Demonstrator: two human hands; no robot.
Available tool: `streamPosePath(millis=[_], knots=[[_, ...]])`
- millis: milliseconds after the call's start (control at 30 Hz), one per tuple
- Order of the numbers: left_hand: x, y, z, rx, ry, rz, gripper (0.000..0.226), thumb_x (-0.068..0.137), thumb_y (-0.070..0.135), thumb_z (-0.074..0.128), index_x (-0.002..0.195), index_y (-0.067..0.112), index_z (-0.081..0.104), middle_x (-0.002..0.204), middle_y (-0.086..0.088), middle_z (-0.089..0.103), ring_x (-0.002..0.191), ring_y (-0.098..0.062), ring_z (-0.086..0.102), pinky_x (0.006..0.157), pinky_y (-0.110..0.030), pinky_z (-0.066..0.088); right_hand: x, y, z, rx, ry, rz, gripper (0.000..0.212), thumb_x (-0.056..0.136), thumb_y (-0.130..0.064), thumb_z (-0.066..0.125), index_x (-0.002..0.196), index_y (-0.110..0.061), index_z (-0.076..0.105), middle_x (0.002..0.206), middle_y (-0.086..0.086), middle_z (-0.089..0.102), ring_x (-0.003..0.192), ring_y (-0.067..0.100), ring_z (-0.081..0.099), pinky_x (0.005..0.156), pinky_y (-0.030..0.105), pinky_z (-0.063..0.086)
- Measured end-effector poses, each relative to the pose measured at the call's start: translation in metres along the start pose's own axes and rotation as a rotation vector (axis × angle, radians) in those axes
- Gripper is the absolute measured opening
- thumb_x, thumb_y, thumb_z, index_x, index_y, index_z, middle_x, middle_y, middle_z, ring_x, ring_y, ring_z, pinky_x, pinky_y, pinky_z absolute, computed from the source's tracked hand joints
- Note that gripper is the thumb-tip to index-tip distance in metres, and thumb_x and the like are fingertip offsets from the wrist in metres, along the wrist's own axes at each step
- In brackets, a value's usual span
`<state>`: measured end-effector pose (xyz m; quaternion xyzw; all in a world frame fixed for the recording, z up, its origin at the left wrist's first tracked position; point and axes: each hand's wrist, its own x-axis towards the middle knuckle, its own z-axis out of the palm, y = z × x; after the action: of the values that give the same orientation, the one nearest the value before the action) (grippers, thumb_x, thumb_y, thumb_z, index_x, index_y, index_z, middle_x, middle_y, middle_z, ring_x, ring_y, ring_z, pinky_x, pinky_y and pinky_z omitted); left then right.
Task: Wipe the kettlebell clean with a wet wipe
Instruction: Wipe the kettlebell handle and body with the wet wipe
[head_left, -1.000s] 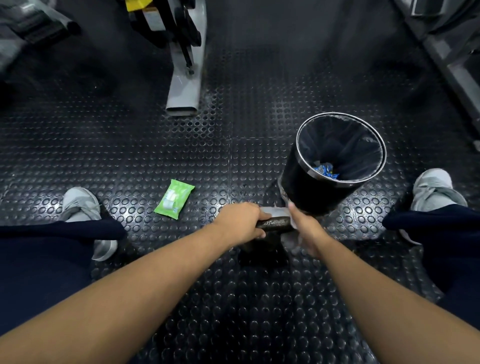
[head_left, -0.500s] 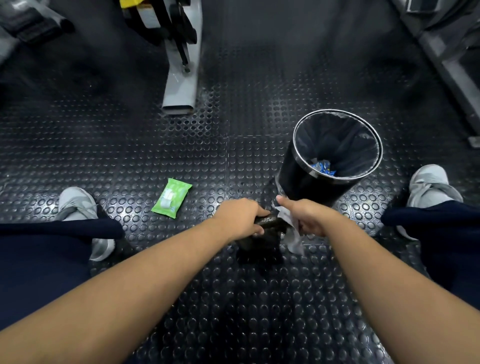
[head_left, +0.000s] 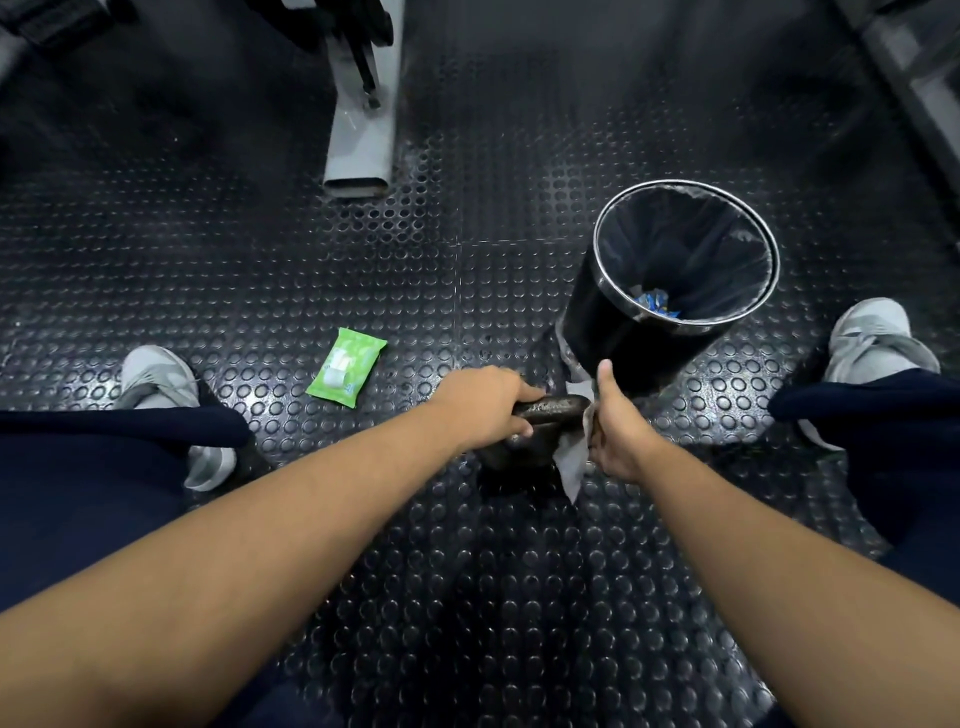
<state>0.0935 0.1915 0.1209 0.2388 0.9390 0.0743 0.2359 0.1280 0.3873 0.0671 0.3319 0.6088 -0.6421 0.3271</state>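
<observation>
A black kettlebell (head_left: 545, 415) stands on the studded rubber floor between my feet. My left hand (head_left: 485, 402) grips the left part of its handle from above. My right hand (head_left: 615, 431) holds a white wet wipe (head_left: 571, 457) against the right end of the handle, thumb pointing up. The wipe's loose end hangs down beside the kettlebell's body, which my hands and shadow mostly hide.
A black bin (head_left: 670, 280) with a metal rim stands just beyond the kettlebell, some blue litter inside. A green wet-wipe pack (head_left: 347, 373) lies on the floor to the left. A grey machine foot (head_left: 361, 140) reaches in from the far side. My grey shoes flank the scene.
My right hand with the wipe has slid along the right end of the handle and turned thumb-up. The left hand keeps its grip; the kettlebell stays put.
</observation>
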Motion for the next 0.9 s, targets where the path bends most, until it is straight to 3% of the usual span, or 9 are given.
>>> streamPosePath(millis=[67, 100, 200, 367, 467, 533, 633, 733, 900], knots=[[0.001, 0.000, 0.000, -0.003, 0.000, -0.006, 0.058, 0.090, 0.054, 0.069, 0.145, 0.052, 0.050, 0.126, 0.016, 0.068, 0.114, -0.015, 0.065, 0.079, -0.032, 0.050, -0.002, -0.018, 0.007, -0.077, 0.043, 0.023, 0.084, 0.089, -0.087, 0.030, 0.127, -0.023, 0.068, 0.126, 0.017, 0.070, 0.115, 0.034, 0.067, 0.098, 0.042, 0.052], [0.001, 0.000, 0.000, -0.002, -0.003, -0.008, 0.058, 0.090, 0.054, 0.069, 0.145, 0.053, 0.050, 0.125, 0.016, 0.068, 0.113, -0.015, 0.065, 0.077, -0.032, 0.048, -0.006, -0.029, 0.012, -0.194, 0.045, 0.039, 0.092, 0.085, -0.090, 0.032, 0.139, -0.021, 0.060, 0.133, 0.012, 0.067, 0.120, 0.031, 0.064, 0.104, 0.044, 0.049], [0.002, 0.000, 0.000, 0.019, -0.012, 0.002, 0.055, 0.091, 0.054, 0.067, 0.144, 0.052, 0.051, 0.119, 0.012, 0.066, 0.111, -0.018, 0.065, 0.074, -0.033, 0.047, -0.019, -0.065, 0.019, -0.710, 0.009, 0.075, 0.088, 0.095, -0.078, 0.033, 0.157, -0.015, 0.037, 0.154, 0.019, 0.045, 0.137, 0.041, 0.047, 0.102, 0.047, 0.040], [0.000, 0.000, 0.001, 0.042, -0.016, 0.005, 0.048, 0.093, 0.053, 0.066, 0.140, 0.048, 0.055, 0.123, 0.008, 0.064, 0.113, -0.021, 0.064, 0.080, -0.038, 0.054, -0.020, -0.072, 0.024, -1.029, 0.100, -0.072, 0.085, 0.100, -0.072, 0.030, 0.145, -0.004, 0.053, 0.143, 0.019, 0.057, 0.124, 0.036, 0.057, 0.097, 0.040, 0.044], [-0.001, 0.000, 0.002, 0.027, -0.020, 0.003, 0.039, 0.091, 0.053, 0.068, 0.129, 0.047, 0.061, 0.110, 0.010, 0.066, 0.106, -0.020, 0.066, 0.079, -0.037, 0.054, -0.002, -0.035, 0.019, -0.890, 0.133, -0.171, 0.083, 0.099, -0.073, 0.023, 0.119, -0.008, 0.070, 0.119, 0.018, 0.070, 0.102, 0.030, 0.064, 0.085, 0.034, 0.045], [-0.001, 0.001, 0.002, 0.030, -0.004, 0.012, 0.047, 0.092, 0.054, 0.067, 0.137, 0.052, 0.057, 0.116, 0.009, 0.067, 0.108, -0.019, 0.065, 0.079, -0.035, 0.052, 0.013, -0.012, 0.009, -0.517, 0.148, -0.120, 0.091, 0.089, -0.086, 0.027, 0.121, -0.011, 0.068, 0.103, 0.008, 0.070, 0.092, 0.024, 0.063, 0.082, 0.035, 0.046], [-0.002, 0.001, 0.002, 0.019, 0.010, 0.013, 0.053, 0.093, 0.053, 0.067, 0.143, 0.054, 0.050, 0.124, 0.010, 0.067, 0.113, -0.019, 0.065, 0.082, -0.036, 0.053, 0.016, 0.002, 0.000, -0.047, 0.142, -0.005, 0.088, 0.084, -0.089, 0.036, 0.127, -0.018, 0.067, 0.096, 0.003, 0.076, 0.095, 0.022, 0.070, 0.099, 0.043, 0.051], [-0.001, 0.001, 0.001, 0.009, 0.003, 0.000, 0.058, 0.092, 0.054, 0.068, 0.146, 0.052, 0.048, 0.132, 0.011, 0.065, 0.119, -0.019, 0.063, 0.080, -0.035, 0.050, -0.006, -0.019, 0.004, -0.103, 0.028, 0.004, 0.072, 0.099, -0.072, 0.032, 0.130, -0.014, 0.062, 0.071, 0.004, 0.072, 0.078, 0.022, 0.068, 0.100, 0.045, 0.051], [-0.001, 0.002, -0.001, 0.028, -0.011, -0.001, 0.059, 0.094, 0.053, 0.066, 0.149, 0.052, 0.045, 0.130, 0.007, 0.064, 0.118, -0.022, 0.063, 0.081, -0.038, 0.054, -0.022, -0.064, 0.003, -0.536, -0.055, 0.121, 0.085, 0.091, -0.080, 0.040, 0.134, -0.009, 0.057, 0.115, 0.012, 0.071, 0.096, 0.034, 0.069, 0.100, 0.048, 0.053]])
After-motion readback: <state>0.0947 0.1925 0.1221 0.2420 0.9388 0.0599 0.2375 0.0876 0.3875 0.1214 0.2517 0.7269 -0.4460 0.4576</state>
